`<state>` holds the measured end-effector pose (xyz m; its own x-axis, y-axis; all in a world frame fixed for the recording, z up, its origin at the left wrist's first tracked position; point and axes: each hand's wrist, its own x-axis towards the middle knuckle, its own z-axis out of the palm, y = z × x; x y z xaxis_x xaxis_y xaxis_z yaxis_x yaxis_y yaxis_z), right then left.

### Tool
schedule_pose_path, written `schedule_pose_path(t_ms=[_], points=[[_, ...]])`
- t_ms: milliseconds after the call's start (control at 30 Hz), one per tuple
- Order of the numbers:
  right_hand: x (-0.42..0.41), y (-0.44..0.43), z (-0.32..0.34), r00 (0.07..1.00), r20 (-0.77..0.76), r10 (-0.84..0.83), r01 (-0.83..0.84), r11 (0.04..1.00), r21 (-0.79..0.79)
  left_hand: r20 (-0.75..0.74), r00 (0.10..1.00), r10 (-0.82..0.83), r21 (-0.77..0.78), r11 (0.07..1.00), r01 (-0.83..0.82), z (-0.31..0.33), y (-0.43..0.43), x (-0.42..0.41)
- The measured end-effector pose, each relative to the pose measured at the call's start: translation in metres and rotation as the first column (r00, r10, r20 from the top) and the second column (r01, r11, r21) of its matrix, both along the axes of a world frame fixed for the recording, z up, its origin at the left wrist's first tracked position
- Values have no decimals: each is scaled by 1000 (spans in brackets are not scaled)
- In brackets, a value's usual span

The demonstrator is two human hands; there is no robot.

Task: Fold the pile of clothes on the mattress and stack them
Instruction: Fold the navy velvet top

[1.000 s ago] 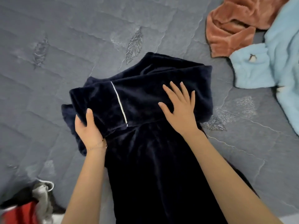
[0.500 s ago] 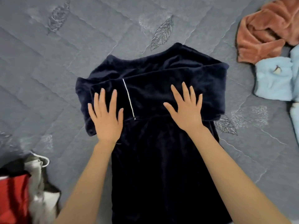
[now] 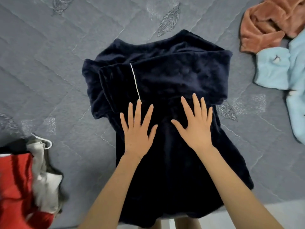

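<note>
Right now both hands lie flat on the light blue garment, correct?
No. The head view shows the left hand and right hand flat on the navy garment; the light blue garment lies untouched at the right.

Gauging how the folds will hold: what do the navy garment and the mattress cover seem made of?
The navy garment: likely plush fleece or velour; matte, deep pile that shows dents in the nap, with thin white piping. The mattress cover: apparently quilted grey woven fabric; stitched wavy lines and faintly shiny leaf motifs.
</note>
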<state>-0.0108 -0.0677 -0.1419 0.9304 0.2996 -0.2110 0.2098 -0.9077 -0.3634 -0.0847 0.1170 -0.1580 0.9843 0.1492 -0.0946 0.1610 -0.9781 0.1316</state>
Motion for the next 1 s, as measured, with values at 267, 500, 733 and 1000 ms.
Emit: schedule_pose_path(t_ms=[267,500,733,1000], points=[[-76,-80,-7,956,-245,-160,117,977,-178,-237,941,241,-76,961,-266,-15,-4,-126],[-92,-129,-17,869,-250,-427,402,904,-148,-273,828,491,-358,747,-561,-15,-10,-199],[-115,-168,-1,875,-331,-353,375,927,4,-222,756,616,-443,627,-641,1,-37,-220],[-129,-189,35,642,-559,-525,744,603,289,-12,478,878,-474,416,-776,43,-30,-238]])
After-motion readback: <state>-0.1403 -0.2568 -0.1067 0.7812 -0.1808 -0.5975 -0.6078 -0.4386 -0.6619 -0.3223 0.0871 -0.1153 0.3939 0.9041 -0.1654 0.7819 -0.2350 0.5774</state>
